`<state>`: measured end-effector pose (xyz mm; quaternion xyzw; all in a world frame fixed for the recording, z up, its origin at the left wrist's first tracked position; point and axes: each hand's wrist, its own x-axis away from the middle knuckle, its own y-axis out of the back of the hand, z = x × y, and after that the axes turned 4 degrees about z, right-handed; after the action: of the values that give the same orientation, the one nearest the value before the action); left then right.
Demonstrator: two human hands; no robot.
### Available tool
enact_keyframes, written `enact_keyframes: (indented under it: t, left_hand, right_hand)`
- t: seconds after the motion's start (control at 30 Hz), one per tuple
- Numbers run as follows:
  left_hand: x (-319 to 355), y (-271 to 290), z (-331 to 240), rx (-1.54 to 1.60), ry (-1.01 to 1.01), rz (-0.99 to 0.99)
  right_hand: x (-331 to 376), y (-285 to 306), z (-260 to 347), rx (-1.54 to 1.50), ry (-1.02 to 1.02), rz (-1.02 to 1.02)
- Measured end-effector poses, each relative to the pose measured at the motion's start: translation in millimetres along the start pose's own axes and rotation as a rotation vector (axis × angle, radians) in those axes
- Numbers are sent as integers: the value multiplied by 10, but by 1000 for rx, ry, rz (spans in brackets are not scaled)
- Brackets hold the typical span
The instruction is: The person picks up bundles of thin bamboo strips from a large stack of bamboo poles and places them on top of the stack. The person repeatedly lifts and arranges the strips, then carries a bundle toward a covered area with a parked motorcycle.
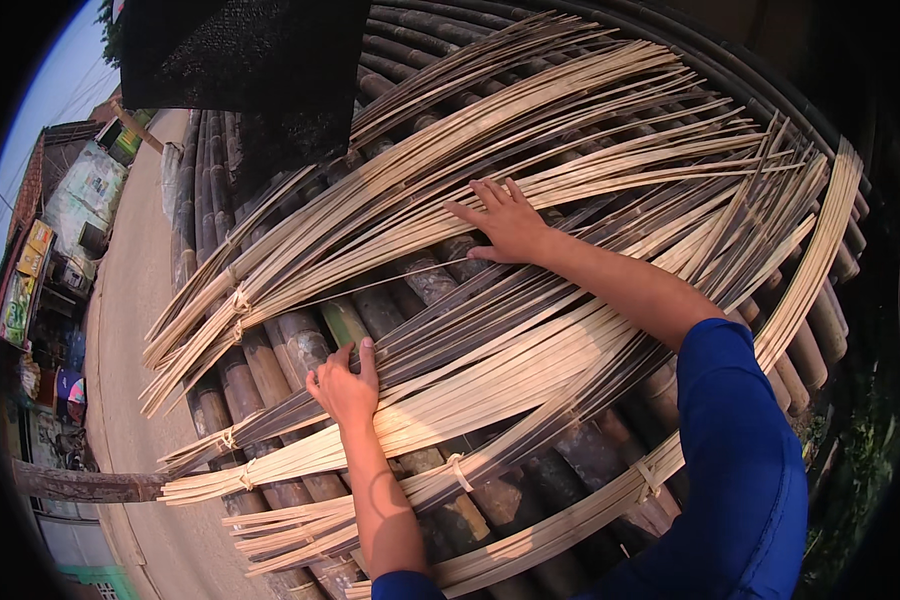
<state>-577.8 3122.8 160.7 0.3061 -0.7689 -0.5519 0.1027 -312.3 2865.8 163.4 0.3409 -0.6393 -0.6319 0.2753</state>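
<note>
Several bundles of long, thin split-bamboo strips lie fanned out, each tied near one end. My right hand (511, 228), fingers spread, lies over the edge of a pale strip bundle (360, 255) in the upper middle. Below it, my left hand (345, 390) rests on a dark strip bundle (420, 352), with thumb and fingers apart. A broad pale bundle (480, 378) passes beside my left wrist. One single thin strip (390, 275) crosses the gap between the two hands. Neither hand appears to hold anything.
Beneath the strips is a platform of round bamboo poles (375, 312). A black sheet (240, 60) hangs at the upper left. More tied strips (560, 528) lie near me, and a pale bundle (815, 260) curves at the right. A road (135, 300) runs along the left.
</note>
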Motion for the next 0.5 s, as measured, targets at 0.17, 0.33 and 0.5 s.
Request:
enact_keyframes:
  t: [0.17, 0.33, 0.5]
  left_hand:
    - [2, 4, -44, -21, -32, -17]
    - [24, 26, 14, -30, -30, -56]
    - [-13, 29, -73, -8, -19, -42]
  right_hand:
    - [-272, -75, -782, 46, -28, 14]
    - [-750, 111, -997, 208, 165, -460]
    - [-939, 50, -800, 68, -324, -54]
